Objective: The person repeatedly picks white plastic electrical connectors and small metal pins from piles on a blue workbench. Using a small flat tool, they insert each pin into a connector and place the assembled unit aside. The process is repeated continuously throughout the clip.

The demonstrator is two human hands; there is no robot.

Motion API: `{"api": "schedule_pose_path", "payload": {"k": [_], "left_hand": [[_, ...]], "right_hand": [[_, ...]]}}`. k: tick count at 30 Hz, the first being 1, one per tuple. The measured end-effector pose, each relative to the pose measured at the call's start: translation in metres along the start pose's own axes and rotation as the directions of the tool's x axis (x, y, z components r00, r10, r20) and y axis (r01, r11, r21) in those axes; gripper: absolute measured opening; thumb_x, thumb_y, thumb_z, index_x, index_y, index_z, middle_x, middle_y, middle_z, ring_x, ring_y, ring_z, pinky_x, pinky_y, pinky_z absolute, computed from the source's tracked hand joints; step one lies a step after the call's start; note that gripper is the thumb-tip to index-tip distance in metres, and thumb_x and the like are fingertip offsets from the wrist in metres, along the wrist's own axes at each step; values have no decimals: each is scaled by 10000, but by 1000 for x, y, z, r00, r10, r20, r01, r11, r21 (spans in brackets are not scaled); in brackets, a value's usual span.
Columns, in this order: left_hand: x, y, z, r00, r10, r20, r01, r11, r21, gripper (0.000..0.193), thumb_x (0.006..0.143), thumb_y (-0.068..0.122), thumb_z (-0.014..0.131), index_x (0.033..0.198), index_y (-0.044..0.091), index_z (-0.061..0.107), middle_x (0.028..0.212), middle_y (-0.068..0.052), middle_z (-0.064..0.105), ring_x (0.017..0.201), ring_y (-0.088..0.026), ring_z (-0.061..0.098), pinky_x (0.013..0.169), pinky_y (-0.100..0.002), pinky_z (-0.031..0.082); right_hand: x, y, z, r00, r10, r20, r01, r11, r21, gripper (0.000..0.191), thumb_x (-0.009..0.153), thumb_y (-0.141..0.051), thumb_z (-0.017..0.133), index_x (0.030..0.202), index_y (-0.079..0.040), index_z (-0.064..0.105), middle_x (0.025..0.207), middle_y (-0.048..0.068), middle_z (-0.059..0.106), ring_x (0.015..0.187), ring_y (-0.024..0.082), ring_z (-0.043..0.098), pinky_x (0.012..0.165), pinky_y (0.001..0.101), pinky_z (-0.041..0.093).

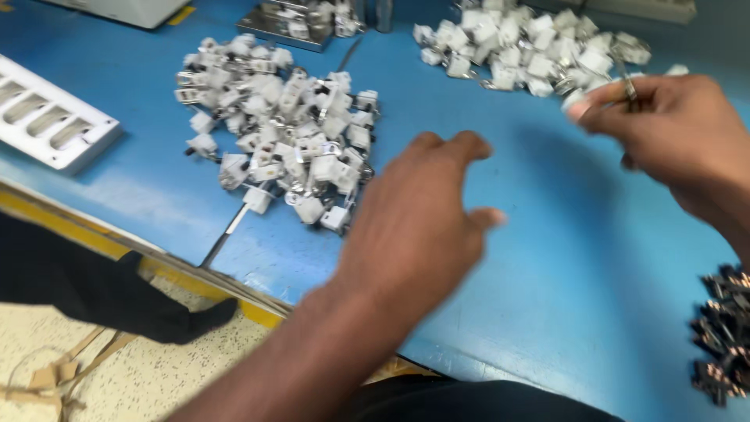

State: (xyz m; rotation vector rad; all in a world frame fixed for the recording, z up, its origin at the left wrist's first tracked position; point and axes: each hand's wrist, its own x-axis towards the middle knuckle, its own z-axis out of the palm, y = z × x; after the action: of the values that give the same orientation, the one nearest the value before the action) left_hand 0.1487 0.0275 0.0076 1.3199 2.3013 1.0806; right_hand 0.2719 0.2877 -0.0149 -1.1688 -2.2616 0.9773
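My left hand hovers over the blue table, fingers spread and holding nothing, just right of a pile of small white plastic-and-metal parts. At the upper right, my right hand pinches a small metal piece with a white part at the fingertips, close to a second pile of white parts. Both hands are blurred by motion.
A white slotted tray lies at the left edge. A metal fixture stands at the back centre. Dark metal pieces are heaped at the right edge. Below the table's yellow edge shows speckled floor.
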Motion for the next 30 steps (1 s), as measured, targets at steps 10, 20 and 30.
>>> {"api": "schedule_pose_path", "payload": {"k": [10, 20, 30], "left_hand": [[-39, 24, 16, 874, -126, 470, 316, 881, -352, 322, 729, 358, 865, 918, 100, 834, 628, -48, 730, 595, -114, 691, 560, -318, 557], [-47, 23, 22, 892, 37, 451, 309, 681, -664, 381, 803, 321, 839, 1002, -2, 813, 735, -49, 786, 608, -61, 710, 574, -235, 604], [-57, 37, 5, 907, -252, 337, 395, 784, -478, 312, 774, 355, 834, 991, 132, 836, 717, -17, 813, 632, -62, 747, 593, -262, 601]], "right_hand": [[-155, 23, -34, 854, 519, -38, -512, 827, -232, 279, 936, -271, 778, 1151, -99, 820, 967, 158, 773, 645, 229, 630, 618, 380, 524], [-96, 142, -78, 999, 22, 36, 19, 533, -846, 267, 852, -295, 817, 1064, -136, 849, 915, 90, 772, 872, 211, 766, 918, 404, 600], [-129, 32, -39, 993, 113, -29, -111, 992, 67, 253, 936, -198, 773, 1099, -4, 760, 916, 182, 768, 578, 175, 619, 511, 343, 507]]}}
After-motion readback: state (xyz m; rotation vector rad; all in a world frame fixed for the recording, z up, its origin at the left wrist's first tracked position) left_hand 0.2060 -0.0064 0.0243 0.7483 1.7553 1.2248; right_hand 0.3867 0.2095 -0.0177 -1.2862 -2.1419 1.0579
